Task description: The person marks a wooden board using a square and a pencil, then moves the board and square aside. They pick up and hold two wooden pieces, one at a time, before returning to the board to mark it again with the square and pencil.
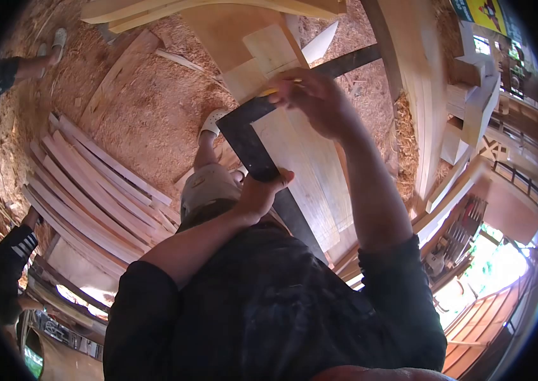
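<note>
A large black L-shaped carpenter's square [238, 136] lies across a pale wooden board [300, 165], its corner sticking out past the board's left edge. My left hand [262, 198] is wrapped round the leg of the square that runs towards my body. Over the other leg is my right hand [313, 101], slightly blurred, with its fingers closed on a thin yellow pencil [274, 91]. The pencil's end points left, close along the square's edge. Further up, the board's surface shows paler rectangular patches.
Curved wooden strips [91, 197] are stacked on the left, over a floor of shavings [135, 95]. A long curved beam [424, 108] runs down the right side, and another curved piece [218, 7] crosses the top. Parts of other people [11, 254] show at the left edge.
</note>
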A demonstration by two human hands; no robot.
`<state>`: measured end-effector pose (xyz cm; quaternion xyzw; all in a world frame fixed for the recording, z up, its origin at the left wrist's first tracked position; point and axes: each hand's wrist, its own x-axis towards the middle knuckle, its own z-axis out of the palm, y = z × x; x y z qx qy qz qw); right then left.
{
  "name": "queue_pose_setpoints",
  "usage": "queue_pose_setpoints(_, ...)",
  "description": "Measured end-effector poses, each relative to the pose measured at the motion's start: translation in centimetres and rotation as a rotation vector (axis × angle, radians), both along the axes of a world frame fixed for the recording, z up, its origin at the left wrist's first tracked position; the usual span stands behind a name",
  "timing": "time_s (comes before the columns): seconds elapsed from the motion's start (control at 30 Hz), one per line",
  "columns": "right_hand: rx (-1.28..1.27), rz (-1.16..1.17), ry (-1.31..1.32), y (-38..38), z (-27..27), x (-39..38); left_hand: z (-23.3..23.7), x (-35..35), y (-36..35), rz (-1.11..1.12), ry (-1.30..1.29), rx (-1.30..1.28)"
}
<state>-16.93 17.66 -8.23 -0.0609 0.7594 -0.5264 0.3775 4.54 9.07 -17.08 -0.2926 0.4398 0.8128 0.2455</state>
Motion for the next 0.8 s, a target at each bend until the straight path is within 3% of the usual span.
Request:
queue_pose_setpoints(0.23, 0.156, 0.427, 0.11, -4.0, -0.7, -1.8, -0.3, 0.4, 0.3, 0.056, -0.01, 0.015)
queue_pose_setpoints(0.43, 0.234, 0.271, 0.126, -0.7, -0.8, -4.2, -0.6, 0.4, 0.5, 0.067, 0.013, -0.017)
queue_pose_setpoints(0.57, 0.274, 0.245, 0.276, 1.0, -0.6, -5.3, -0.3, 0.4, 0.2, -0.003, -0.018, 0.015)
queue_pose_setpoints(0.7, 0.397, 0.233, 0.349, 0.5, 0.2, -4.7, 0.2, 0.1, 0.3, 0.065, -0.034, 0.043)
queue_pose_setpoints(0.8, 0.336, 0.333, 0.805, -0.8, -0.7, -2.1, 0.0, 0.1, 0.3, 0.071, -0.044, 0.062)
